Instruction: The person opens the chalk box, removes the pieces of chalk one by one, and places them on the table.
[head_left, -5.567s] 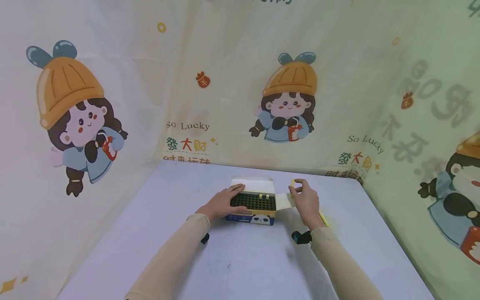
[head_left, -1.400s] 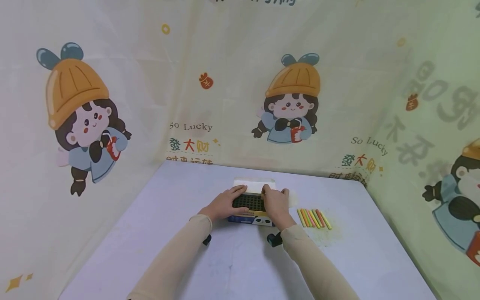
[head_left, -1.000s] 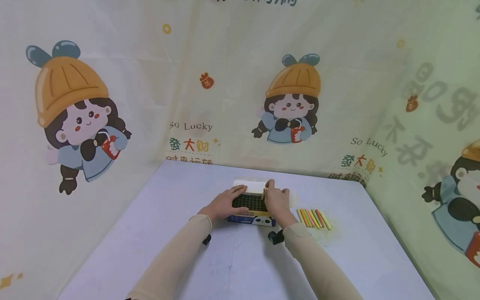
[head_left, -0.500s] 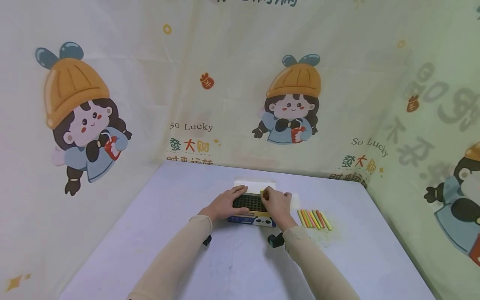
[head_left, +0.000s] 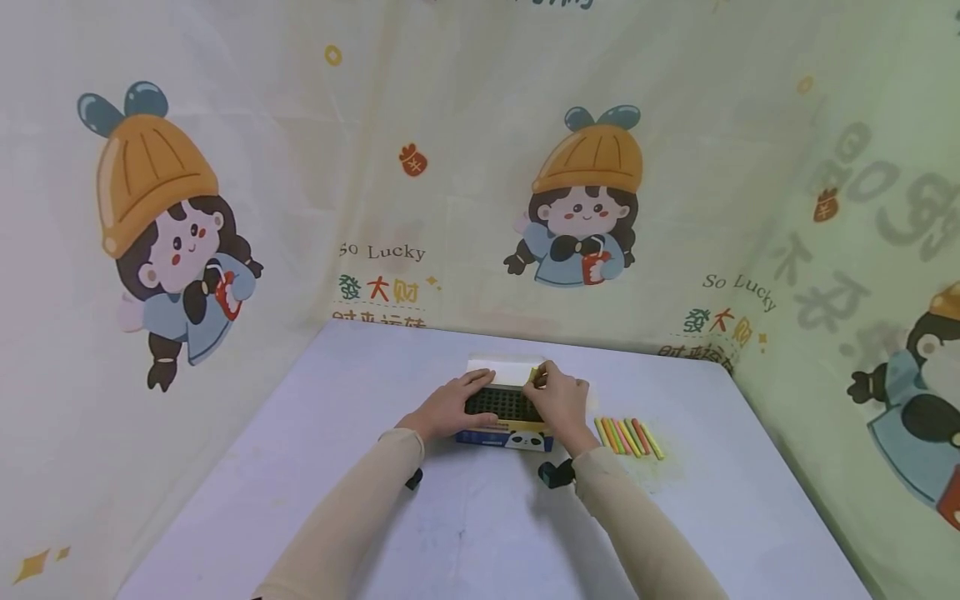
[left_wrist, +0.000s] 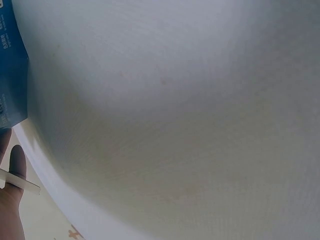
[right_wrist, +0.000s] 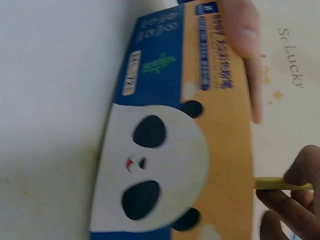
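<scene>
A blue and yellow chalk box (head_left: 491,437) with a panda face stands on the table, its lid (head_left: 504,372) folded back. Inside it is a black holder (head_left: 497,404) full of round holes. My left hand (head_left: 448,407) rests across the box's left end, thumb lying straight along the front rim and fingers at the back edge. Over the right end, my right hand (head_left: 561,405) pinches an upright yellow chalk stick (head_left: 533,374) between thumb and fingers. The right wrist view shows this chalk (right_wrist: 270,183) at the box's top rim, its lower end hidden behind the front panel.
Several coloured chalk sticks (head_left: 628,437) lie side by side on the white table (head_left: 465,533), right of the box, with chalk dust around them. A pale side flap (head_left: 592,402) sticks out beside the right hand. A printed cloth (head_left: 465,200) hangs behind the table.
From beside the box, my right hand has come over its right end. Over the last half second it rises slightly rightward with the yellow chalk. My left hand stays put.
</scene>
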